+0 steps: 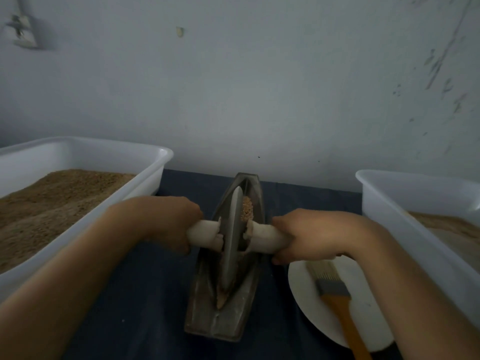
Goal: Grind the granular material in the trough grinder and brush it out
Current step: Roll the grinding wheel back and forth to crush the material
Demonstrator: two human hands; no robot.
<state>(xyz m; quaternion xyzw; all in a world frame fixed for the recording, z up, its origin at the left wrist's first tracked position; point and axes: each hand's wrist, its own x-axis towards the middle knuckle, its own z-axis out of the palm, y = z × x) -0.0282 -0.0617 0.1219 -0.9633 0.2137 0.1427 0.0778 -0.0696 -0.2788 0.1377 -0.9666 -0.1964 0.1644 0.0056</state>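
Observation:
A grey boat-shaped trough grinder point(205, 315) lies lengthwise in the middle of the dark cloth. A metal grinding wheel point(231, 240) stands upright in its groove. A pale axle handle point(262, 237) runs through the wheel. My left hand point(168, 222) grips the handle's left end and my right hand point(309, 235) grips its right end. Tan granular material point(247, 207) shows in the groove just beyond the wheel, and some finer material lies at the near end of the groove. A brush point(335, 289) with an orange handle rests on a white plate point(304, 294) under my right forearm.
A white tub point(109, 154) of brown granules stands at the left. Another white tub point(405, 211) with paler material stands at the right. A grey wall rises directly behind the table, close to the grinder's far tip.

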